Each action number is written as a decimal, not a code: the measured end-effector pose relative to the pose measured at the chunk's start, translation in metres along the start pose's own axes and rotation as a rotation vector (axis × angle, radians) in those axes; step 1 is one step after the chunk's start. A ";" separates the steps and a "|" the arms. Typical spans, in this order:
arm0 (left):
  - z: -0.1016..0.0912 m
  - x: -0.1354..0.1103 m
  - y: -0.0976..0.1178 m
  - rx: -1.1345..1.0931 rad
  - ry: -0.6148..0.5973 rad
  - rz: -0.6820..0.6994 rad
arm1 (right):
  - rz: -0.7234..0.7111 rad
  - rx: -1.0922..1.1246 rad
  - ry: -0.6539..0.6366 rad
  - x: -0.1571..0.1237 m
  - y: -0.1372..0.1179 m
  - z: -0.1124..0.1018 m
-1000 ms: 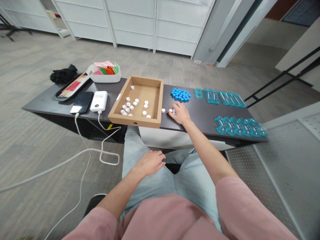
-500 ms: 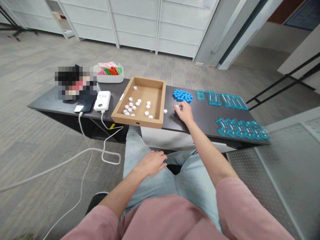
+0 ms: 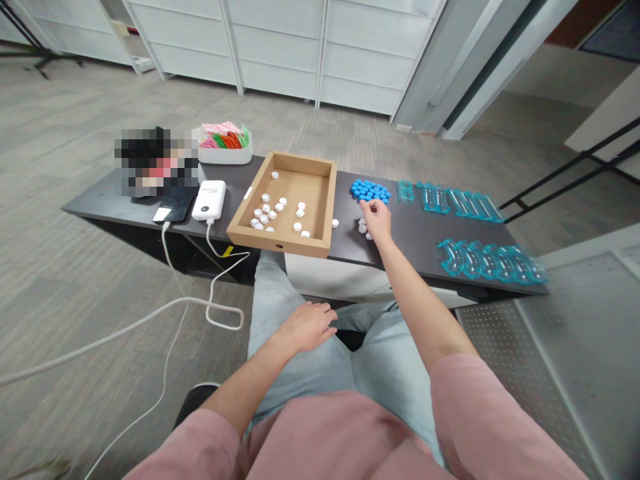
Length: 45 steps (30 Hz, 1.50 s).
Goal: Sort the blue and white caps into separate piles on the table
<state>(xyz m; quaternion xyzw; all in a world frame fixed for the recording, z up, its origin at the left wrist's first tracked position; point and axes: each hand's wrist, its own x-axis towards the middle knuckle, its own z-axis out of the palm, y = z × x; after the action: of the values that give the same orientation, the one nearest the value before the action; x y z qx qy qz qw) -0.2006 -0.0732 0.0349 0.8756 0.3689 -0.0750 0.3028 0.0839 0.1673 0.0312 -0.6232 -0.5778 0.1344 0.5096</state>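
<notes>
My right hand is over the dark table, thumb and fingertips closed together at the near edge of a group of blue faceted pieces. Whether anything is pinched there is too small to make out. Several white faceted pieces lie just below its fingers, partly covered by the hand. One more white piece rests beside the shallow cardboard box, which has several white pieces scattered inside. My left hand lies on my thigh, fingers loosely stretched and holding nothing.
Clear teal plastic parts stand in a back row and a curved front row at right. Left of the box are a white power bank, a phone, cables and a white basket of colourful strips. A blurred patch hides the far left.
My right hand has moved slightly away from me, up to the blue pieces. White pieces that it covered now show below the fingers. My left hand stays on the thigh.
</notes>
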 end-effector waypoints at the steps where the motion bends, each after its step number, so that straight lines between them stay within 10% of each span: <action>1: 0.000 0.000 0.000 -0.001 -0.004 0.003 | 0.009 0.010 0.007 0.001 -0.001 0.000; 14: 0.003 0.002 -0.003 -0.013 0.021 0.003 | -0.097 0.129 -0.040 0.027 -0.043 0.025; 23: 0.000 0.002 -0.002 0.019 0.008 0.004 | -0.514 0.014 -0.643 0.015 -0.128 0.092; 32: 0.006 0.004 -0.003 0.006 0.046 0.024 | -0.372 -0.078 -0.396 0.019 -0.059 0.004; 37: 0.006 0.004 -0.002 -0.018 0.045 0.022 | -0.301 -0.266 -0.465 -0.009 -0.011 -0.047; 45: 0.006 0.003 -0.002 -0.012 0.035 -0.001 | -0.350 -0.451 -0.661 -0.030 -0.023 -0.006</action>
<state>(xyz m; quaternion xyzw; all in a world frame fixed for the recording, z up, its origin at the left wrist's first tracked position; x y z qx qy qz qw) -0.1993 -0.0738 0.0278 0.8746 0.3751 -0.0575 0.3017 0.0659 0.1341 0.0392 -0.5351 -0.8216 0.1089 0.1636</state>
